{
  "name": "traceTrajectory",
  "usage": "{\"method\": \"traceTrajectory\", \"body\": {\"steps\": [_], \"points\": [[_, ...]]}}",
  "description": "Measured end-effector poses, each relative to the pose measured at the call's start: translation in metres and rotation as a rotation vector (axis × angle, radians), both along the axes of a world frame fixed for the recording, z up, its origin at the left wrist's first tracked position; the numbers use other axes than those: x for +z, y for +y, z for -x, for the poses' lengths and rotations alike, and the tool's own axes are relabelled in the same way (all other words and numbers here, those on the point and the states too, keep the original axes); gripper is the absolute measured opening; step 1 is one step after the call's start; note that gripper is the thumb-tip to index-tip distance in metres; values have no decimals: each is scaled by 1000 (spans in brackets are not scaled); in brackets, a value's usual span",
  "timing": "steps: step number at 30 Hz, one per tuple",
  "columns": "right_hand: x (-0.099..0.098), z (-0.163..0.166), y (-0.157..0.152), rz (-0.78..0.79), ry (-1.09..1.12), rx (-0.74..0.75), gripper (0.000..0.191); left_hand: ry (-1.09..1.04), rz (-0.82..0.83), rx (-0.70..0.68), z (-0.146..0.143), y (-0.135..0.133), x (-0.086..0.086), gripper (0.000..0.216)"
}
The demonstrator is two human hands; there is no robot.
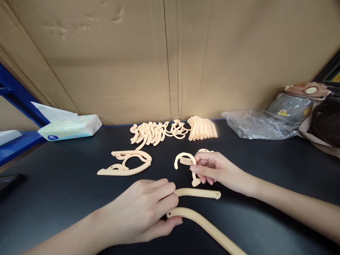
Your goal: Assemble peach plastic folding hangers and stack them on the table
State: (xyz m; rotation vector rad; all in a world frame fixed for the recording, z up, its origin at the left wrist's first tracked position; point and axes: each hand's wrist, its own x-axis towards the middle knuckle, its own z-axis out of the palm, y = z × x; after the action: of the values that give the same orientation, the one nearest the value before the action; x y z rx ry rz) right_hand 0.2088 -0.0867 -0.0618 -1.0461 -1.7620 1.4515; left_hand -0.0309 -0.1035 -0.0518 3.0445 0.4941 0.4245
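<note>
My right hand (212,168) pinches a cream plastic hanger hook (185,154) between thumb and fingers, its curved end up and its flat holed end down. My left hand (151,209) is closed at the ends of two curved hanger arms. The nearer arm (204,221) has its holed end between thumb and fingers and runs toward the front edge of the view. The farther arm (199,193) lies crosswise, its left end hidden behind my fingertips. Another cream piece (185,160) lies partly hidden behind my right hand.
A folded hanger (132,172) lies on the black table (66,187). Behind it are piled small curved pieces (150,132), several hooks (179,129) and a row of arms (203,128). A tissue pack (71,127) is left; a clear plastic bag (257,124) and a bottle (292,104) are right.
</note>
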Motion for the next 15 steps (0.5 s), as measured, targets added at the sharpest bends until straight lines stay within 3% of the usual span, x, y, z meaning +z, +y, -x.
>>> {"method": "traceTrajectory", "body": {"steps": [6, 11, 15], "points": [[1, 0, 1, 9, 2, -1, 26, -90, 184, 52, 2, 5, 0, 16], [-1, -1, 1, -1, 8, 8, 24, -202, 603, 262, 6, 14, -1, 21], [-2, -2, 1, 5, 1, 3, 23, -424, 861, 372, 8, 23, -2, 21]]}}
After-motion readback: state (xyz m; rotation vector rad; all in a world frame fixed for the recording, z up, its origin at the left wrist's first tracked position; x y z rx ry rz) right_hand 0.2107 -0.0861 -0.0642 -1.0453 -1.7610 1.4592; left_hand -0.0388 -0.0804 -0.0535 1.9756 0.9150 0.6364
